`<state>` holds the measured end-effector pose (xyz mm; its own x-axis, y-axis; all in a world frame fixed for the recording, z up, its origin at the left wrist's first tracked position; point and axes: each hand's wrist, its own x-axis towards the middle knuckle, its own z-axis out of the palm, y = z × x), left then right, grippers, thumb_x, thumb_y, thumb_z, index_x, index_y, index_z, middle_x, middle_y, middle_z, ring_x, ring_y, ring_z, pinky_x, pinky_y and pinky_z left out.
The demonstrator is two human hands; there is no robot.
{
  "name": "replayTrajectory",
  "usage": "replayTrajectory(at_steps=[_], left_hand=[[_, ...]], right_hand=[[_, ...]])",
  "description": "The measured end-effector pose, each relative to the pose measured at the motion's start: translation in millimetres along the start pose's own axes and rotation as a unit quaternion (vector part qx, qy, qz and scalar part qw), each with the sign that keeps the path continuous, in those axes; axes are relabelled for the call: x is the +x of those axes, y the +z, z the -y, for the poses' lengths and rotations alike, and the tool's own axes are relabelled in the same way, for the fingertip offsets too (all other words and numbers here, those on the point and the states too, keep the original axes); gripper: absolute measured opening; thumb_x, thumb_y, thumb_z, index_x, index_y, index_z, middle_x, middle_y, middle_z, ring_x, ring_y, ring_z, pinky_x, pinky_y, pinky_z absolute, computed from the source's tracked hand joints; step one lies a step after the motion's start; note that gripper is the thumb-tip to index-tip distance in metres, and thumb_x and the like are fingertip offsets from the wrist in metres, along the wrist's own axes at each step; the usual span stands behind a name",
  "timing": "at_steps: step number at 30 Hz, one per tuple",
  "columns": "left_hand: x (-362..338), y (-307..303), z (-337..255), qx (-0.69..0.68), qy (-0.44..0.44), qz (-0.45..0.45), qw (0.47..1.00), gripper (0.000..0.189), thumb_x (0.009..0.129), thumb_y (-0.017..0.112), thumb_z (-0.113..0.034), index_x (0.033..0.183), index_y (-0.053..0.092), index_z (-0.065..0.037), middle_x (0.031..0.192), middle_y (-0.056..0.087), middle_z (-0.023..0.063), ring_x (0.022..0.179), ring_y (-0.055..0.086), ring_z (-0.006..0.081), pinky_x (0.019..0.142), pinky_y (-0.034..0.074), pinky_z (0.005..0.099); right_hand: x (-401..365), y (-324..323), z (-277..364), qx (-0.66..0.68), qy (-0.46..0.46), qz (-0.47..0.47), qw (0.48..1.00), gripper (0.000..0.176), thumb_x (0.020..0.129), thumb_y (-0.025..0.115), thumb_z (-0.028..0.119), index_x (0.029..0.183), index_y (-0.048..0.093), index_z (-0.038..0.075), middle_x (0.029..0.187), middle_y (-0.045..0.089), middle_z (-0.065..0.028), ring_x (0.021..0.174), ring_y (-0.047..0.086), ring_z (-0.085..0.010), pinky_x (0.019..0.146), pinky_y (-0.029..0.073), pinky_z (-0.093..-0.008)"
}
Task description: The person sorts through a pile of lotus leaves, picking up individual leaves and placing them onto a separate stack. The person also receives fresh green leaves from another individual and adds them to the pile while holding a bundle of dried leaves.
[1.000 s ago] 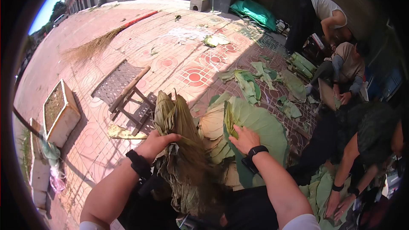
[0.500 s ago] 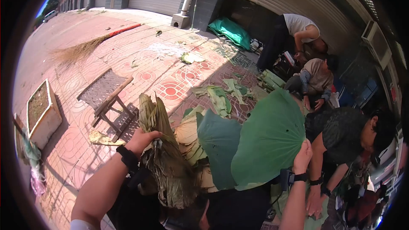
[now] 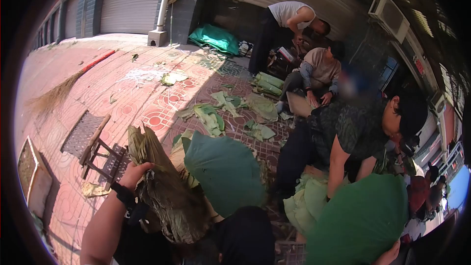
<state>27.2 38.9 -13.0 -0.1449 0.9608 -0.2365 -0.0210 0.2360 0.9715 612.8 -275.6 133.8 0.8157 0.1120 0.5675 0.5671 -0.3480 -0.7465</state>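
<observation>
A bundle of dried brown-green lotus leaves stands upright before my lap, and my left hand is closed round its upper part. At the lower right, my right hand grips the edge of a large green lotus leaf; most of the hand lies behind the leaf or out of frame. Between the two hands, a blue-green lotus leaf is spread beside the bundle, above my knee. Paler leaves lie in a stack by a bent-over co-worker, whose hands are partly hidden by the green leaf.
Loose leaves are scattered over the tiled ground. A woven stool, a white-edged planter box and a broom stand or lie at left. Two more people work behind, near a green sack.
My right hand has carried the green lotus leaf down and to the right, toward the co-worker's side. My view has turned rightward; my left hand keeps its hold on the bundle.
</observation>
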Motion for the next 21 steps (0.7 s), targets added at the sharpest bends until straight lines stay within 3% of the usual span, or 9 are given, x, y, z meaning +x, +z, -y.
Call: replayTrajectory(at_steps=[1, 2, 6, 9, 10, 11, 13, 19, 21], left_hand=[[1.1, 5.1, -3.7, 0.029, 0.012, -0.005, 0.999, 0.042, 0.076, 0.069, -0.021, 0.108, 0.06, 0.004, 0.102, 0.064, 0.0106, 0.094, 0.06, 0.0193, 0.079, 0.049, 0.0317], [-1.2, 11.1, -6.8, 0.032, -0.013, -0.048, 0.998, 0.031, 0.077, 0.066, -0.011, 0.104, 0.062, 0.004, 0.093, 0.066, 0.0081, 0.082, 0.062, 0.0174, 0.073, 0.05, 0.0308], [-21.1, 29.4, -30.6, -0.041, -0.044, -0.031, 0.998, 0.029, 0.077, 0.065, -0.01, 0.103, 0.062, 0.004, 0.092, 0.066, 0.0084, 0.08, 0.063, 0.018, 0.071, 0.051, 0.0315], [-17.6, 30.3, -24.7, -0.036, -0.023, -0.02, 0.999, 0.029, 0.077, 0.065, -0.01, 0.103, 0.062, 0.004, 0.091, 0.066, 0.0082, 0.079, 0.063, 0.0183, 0.07, 0.051, 0.032], [-11.0, 26.7, -17.6, -0.026, -0.005, -0.011, 1.0, 0.029, 0.077, 0.065, -0.01, 0.103, 0.062, 0.004, 0.09, 0.066, 0.008, 0.079, 0.063, 0.0184, 0.07, 0.051, 0.0323], [-5.9, 24.3, -11.5, -0.014, 0.012, -0.001, 1.0, 0.029, 0.077, 0.065, -0.009, 0.103, 0.062, 0.004, 0.09, 0.066, 0.0079, 0.078, 0.063, 0.0184, 0.069, 0.051, 0.0325], [-5.4, 20.4, -7.5, -0.022, -0.01, -0.012, 1.0, 0.029, 0.077, 0.065, -0.012, 0.102, 0.062, 0.002, 0.089, 0.065, 0.0067, 0.08, 0.062, 0.0174, 0.07, 0.051, 0.0314], [-1.0, 14.5, -1.0, -0.047, -0.011, 0.033, 0.998, 0.027, 0.078, 0.064, -0.014, 0.099, 0.061, 0.002, 0.087, 0.065, 0.0075, 0.074, 0.062, 0.0186, 0.066, 0.051, 0.0313], [2.1, 10.0, 1.0, -0.041, -0.025, 0.015, 0.999, 0.027, 0.078, 0.063, -0.014, 0.1, 0.061, 0.001, 0.087, 0.065, 0.0077, 0.073, 0.063, 0.019, 0.066, 0.051, 0.0311]], right_hand=[[4.2, -5.9, -8.0, 0.01, -0.014, -0.017, 1.0, 0.04, 0.095, 0.04, 0.021, 0.116, 0.058, -0.008, 0.114, 0.063, -0.0193, 0.1, 0.059, -0.0267, 0.091, 0.043, -0.0352], [11.5, -11.2, -19.8, 0.021, -0.03, -0.034, 0.999, 0.04, 0.095, 0.04, 0.021, 0.116, 0.058, -0.008, 0.114, 0.063, -0.0194, 0.1, 0.059, -0.0264, 0.09, 0.044, -0.0351], [24.2, -24.1, -31.7, 0.003, -0.085, -0.055, 0.995, 0.042, 0.096, 0.04, 0.025, 0.115, 0.059, -0.007, 0.114, 0.063, -0.0208, 0.1, 0.059, -0.0296, 0.09, 0.044, -0.0365], [35.9, -24.9, -47.1, -0.097, -0.086, -0.059, 0.99, 0.044, 0.097, 0.042, 0.029, 0.116, 0.059, -0.006, 0.115, 0.062, -0.0217, 0.102, 0.059, -0.0328, 0.091, 0.044, -0.0385], [74.4, -29.3, -125.0, -0.086, -0.081, -0.052, 0.992, 0.047, 0.097, 0.043, 0.033, 0.119, 0.057, -0.006, 0.117, 0.061, -0.022, 0.104, 0.059, -0.0335, 0.093, 0.043, -0.0411], [75.8, -15.7, -133.9, -0.07, -0.096, -0.045, 0.992, 0.043, 0.097, 0.042, 0.03, 0.118, 0.056, -0.006, 0.112, 0.061, -0.0206, 0.1, 0.06, -0.0308, 0.089, 0.044, -0.0395], [73.2, -8.0, -138.4, -0.056, -0.116, -0.039, 0.991, 0.037, 0.098, 0.04, 0.024, 0.114, 0.055, -0.006, 0.102, 0.063, -0.0177, 0.091, 0.06, -0.0254, 0.081, 0.046, -0.0364], [63.3, 57.5, -111.2, -0.179, -0.117, -0.068, 0.974, 0.028, 0.095, 0.044, 0.02, 0.107, 0.059, 0.0, 0.091, 0.064, -0.0245, 0.086, 0.061, -0.0425, 0.073, 0.047, -0.0451], [61.2, 78.6, -102.6, -0.177, -0.109, -0.06, 0.976, 0.027, 0.095, 0.045, 0.022, 0.105, 0.06, 0.001, 0.089, 0.064, -0.0239, 0.085, 0.062, -0.0426, 0.071, 0.047, -0.047]])
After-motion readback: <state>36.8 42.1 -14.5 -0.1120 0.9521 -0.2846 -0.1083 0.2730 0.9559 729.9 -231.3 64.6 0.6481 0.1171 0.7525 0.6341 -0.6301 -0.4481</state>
